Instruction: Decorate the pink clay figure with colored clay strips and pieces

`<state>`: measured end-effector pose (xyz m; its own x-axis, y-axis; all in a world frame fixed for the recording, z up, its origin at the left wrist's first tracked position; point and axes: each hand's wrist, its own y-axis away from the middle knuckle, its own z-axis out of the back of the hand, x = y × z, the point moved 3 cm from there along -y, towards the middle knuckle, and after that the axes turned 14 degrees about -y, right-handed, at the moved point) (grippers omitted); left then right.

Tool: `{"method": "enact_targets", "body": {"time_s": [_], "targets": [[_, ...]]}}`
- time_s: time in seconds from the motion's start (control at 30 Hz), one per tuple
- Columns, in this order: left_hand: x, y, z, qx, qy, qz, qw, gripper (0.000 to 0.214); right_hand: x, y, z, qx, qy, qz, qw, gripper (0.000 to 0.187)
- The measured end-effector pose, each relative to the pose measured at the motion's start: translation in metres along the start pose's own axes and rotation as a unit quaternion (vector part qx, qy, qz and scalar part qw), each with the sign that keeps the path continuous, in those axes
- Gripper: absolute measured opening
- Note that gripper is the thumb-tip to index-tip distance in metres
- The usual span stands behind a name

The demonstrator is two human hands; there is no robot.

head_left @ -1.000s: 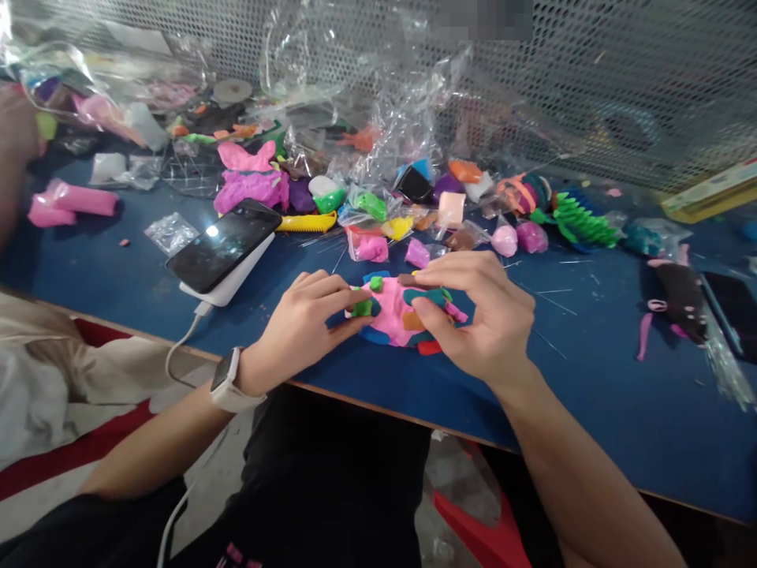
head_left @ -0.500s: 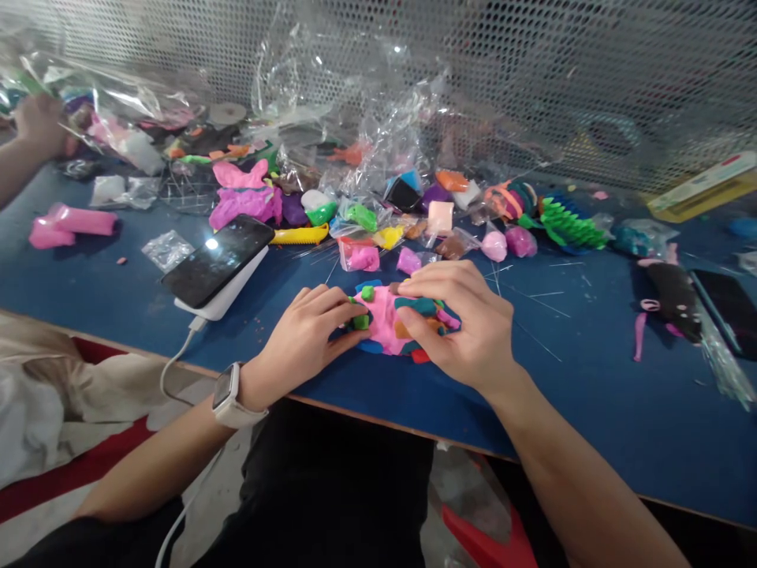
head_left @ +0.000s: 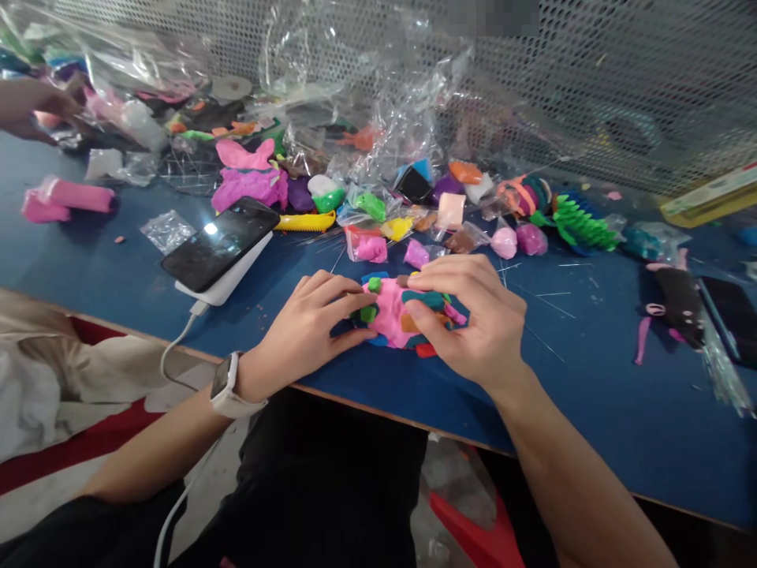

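A pink modelling clay piece with green, teal, orange, blue and red patches lies on the blue table close to its front edge. At its left end my left hand has curled fingers on top and the thumb at the near side, gripping that end. My right hand arches over the right part, with fingertips on the far edge and thumb on the teal and orange patches. These fingers cover some of the clay. Just behind the piece are small bags of clay, among them a pink one and a purple one.
A phone rests on a white power bank with a cable, left of my hands. A yellow cutter lies behind. Thin wires, a dark clay figure and another phone are at right. Another person's hand is far left.
The view has shifted slightly, so the clay and my hands appear a little further right. Both hands keep their hold. The other person's hand at far left has changed position among the bags.
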<state>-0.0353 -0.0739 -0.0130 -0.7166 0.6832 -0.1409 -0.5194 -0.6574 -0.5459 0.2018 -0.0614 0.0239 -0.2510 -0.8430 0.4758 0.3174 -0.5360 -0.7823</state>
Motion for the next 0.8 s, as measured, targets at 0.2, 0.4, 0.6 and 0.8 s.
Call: {"method": "enact_targets", "body": {"time_s": [0.2, 0.4, 0.6, 0.8], "targets": [[-0.031, 0.024, 0.012, 0.040, -0.088, -0.030, 0.995, 0.043, -0.001, 0.001, 0.000, 0.007, 0.002, -0.004, 1.000, 0.020], [-0.036, 0.038, 0.006, 0.081, -0.123, -0.022, 0.989, 0.058, -0.001, 0.000, -0.001, 0.015, 0.000, -0.007, 1.000, 0.018], [-0.037, 0.041, 0.003, 0.096, -0.120, -0.037, 0.987, 0.064, -0.002, 0.001, 0.000, 0.026, 0.003, -0.017, 1.000, 0.017], [-0.032, 0.045, 0.002, 0.099, -0.085, -0.009, 0.991, 0.087, -0.009, 0.003, 0.007, 0.168, 0.012, -0.085, 0.982, 0.049]]}}
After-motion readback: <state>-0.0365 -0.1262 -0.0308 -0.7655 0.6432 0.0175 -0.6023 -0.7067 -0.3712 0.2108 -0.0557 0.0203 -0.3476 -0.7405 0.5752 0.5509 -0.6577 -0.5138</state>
